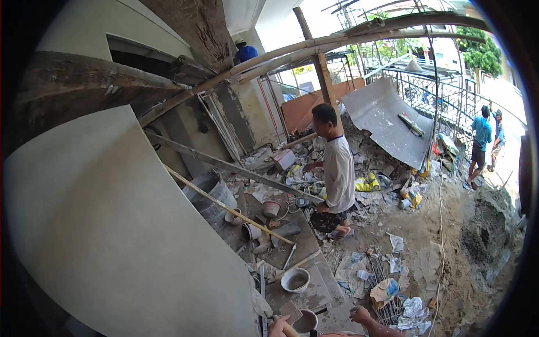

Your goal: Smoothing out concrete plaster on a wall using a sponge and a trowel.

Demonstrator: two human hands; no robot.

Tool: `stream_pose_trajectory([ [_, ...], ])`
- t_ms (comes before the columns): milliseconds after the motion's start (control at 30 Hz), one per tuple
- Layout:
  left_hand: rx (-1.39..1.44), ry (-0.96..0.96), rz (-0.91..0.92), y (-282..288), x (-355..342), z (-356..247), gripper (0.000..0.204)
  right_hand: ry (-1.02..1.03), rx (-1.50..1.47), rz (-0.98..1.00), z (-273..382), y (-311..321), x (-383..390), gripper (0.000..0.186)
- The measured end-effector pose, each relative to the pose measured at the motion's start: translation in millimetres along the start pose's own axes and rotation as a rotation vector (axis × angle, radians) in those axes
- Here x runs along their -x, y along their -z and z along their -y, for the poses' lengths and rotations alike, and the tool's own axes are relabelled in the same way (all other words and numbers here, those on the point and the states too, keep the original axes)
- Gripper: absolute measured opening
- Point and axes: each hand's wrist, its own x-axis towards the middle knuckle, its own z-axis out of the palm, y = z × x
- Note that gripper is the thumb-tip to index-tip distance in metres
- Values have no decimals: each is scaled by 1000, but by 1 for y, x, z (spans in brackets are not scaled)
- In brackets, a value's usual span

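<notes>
At the bottom edge, my left hand (pixel 277 327) is closed round a pale wooden handle (pixel 289 330). A flat, mortar-smeared board or blade (pixel 291 310) shows just beyond it; whether the two are one tool I cannot tell. Beside it stands a bucket (pixel 306 322) with grey mix inside, partly cut off by the frame. My right hand (pixel 360 315) is to the right of that bucket, its fingers curled in; anything inside them is hidden. A second white bucket (pixel 295 280) of grey mix sits a little farther off on the planks.
A smooth plastered wall (pixel 129 224) fills the left. Bamboo poles (pixel 314 48) cross overhead. A person in a white shirt (pixel 339 171) stands ahead by a long metal bar (pixel 236 169). Rubble, a large drum (pixel 210 194) and a cable (pixel 442 241) lie about. Two people (pixel 482 135) stand far right.
</notes>
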Motion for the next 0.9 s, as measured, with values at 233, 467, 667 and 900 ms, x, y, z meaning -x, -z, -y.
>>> stream_pose_trajectory([
  [233,-555,-65,384,38,-72,34,55,-123,87,-64,-86,-70,-48,32],
  [467,-172,78,101,-5,4,16,40,45,-323,235,57,-44,44,35],
  [667,-239,36,227,-4,23,47,44,200,-421,460,147,-13,89,45],
  [900,-204,-20,339,-18,45,11,47,283,-309,566,223,-6,127,41],
])
